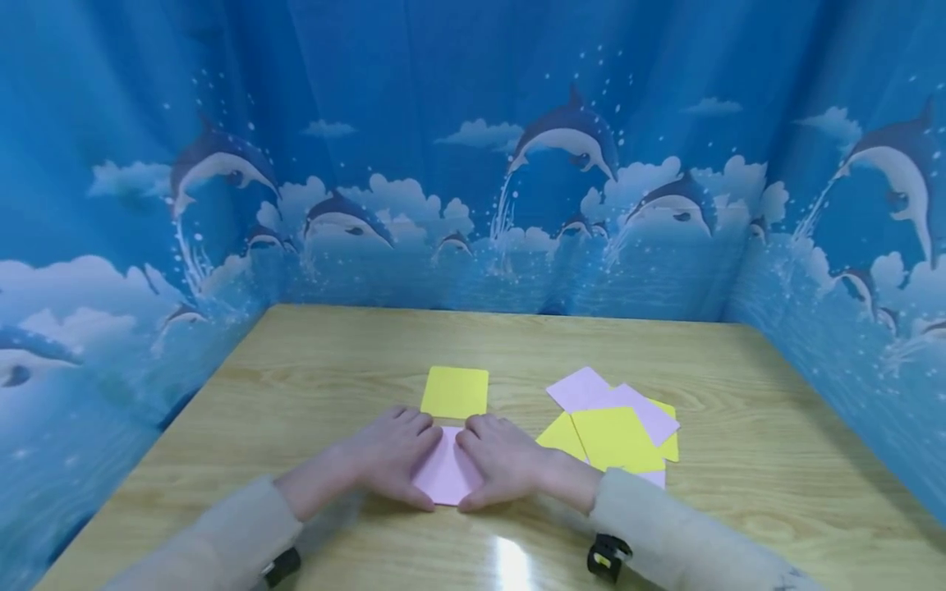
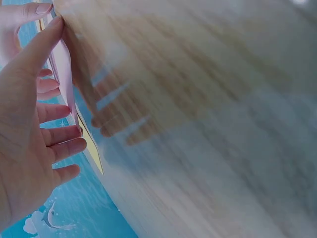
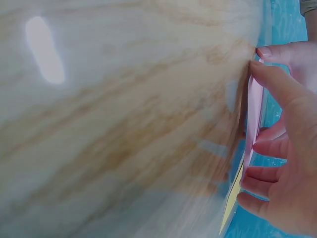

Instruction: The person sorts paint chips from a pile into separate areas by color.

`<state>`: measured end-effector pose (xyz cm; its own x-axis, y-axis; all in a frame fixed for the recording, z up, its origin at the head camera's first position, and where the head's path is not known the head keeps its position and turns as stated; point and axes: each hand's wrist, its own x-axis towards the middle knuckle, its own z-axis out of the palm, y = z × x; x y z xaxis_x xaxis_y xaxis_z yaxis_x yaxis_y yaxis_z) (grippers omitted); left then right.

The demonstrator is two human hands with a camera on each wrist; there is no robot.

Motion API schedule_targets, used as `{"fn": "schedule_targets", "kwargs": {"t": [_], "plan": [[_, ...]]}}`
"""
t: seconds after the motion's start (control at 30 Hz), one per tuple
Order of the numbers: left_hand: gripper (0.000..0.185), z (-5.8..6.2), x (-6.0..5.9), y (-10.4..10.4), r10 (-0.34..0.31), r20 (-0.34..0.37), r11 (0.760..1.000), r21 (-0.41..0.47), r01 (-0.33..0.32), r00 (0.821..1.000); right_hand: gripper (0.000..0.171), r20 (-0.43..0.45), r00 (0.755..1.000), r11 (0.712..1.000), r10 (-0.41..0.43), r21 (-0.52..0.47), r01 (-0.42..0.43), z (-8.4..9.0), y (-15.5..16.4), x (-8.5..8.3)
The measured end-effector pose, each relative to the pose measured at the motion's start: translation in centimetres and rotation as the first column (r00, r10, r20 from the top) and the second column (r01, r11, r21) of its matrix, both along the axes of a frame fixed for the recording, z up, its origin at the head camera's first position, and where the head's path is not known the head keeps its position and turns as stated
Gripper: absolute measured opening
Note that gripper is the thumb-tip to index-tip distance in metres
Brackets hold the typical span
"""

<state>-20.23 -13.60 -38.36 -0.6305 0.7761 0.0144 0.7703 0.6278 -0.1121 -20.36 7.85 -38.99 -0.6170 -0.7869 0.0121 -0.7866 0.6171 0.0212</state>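
A pink sheet of paper (image 1: 447, 469) lies on the table close in front of me, between my two hands. My left hand (image 1: 397, 456) holds its left side, the thumb at the near edge and the fingers toward the far edge. On its right side my right hand (image 1: 506, 461) holds it the same way. The thumb tips sit close together at the near edge. In the left wrist view the pink paper (image 2: 63, 69) bows slightly off the table. A yellow paper square (image 1: 456, 392) lies flat just beyond the fingers.
To the right, several yellow and pink paper squares (image 1: 617, 439) overlap in a loose pile, partly behind my right forearm. The wood-grain table (image 1: 332, 353) is glossy and reflects light. Blue curtains with dolphins (image 1: 414, 123) stand around its back and sides.
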Motion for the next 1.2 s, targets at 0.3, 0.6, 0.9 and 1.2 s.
{"fn": "schedule_targets", "kwargs": {"t": [0.3,0.6,0.9,1.2], "plan": [[0.075,0.0,-0.4,0.0,-0.003,0.018,0.999,-0.031,0.004,1.000,0.066,0.030,1.000,1.000,0.007,-0.007,-0.006,0.0,0.1,-0.3],[0.075,-0.2,-0.5,-0.2,-0.030,0.006,0.999,-0.043,0.030,1.000,0.072,0.067,0.998,1.000,-0.008,0.005,0.007,-0.1,0.1,-0.4],[0.079,0.0,-0.8,-0.1,-0.046,-0.035,0.998,-0.048,0.044,0.998,0.083,0.050,0.998,0.999,-0.021,0.029,0.020,0.4,0.3,-0.5],[0.077,0.6,-1.3,0.8,-0.024,-0.076,0.999,-0.038,0.022,0.997,0.075,0.003,1.000,0.999,-0.024,-0.037,0.025,1.4,1.6,-0.7]]}}
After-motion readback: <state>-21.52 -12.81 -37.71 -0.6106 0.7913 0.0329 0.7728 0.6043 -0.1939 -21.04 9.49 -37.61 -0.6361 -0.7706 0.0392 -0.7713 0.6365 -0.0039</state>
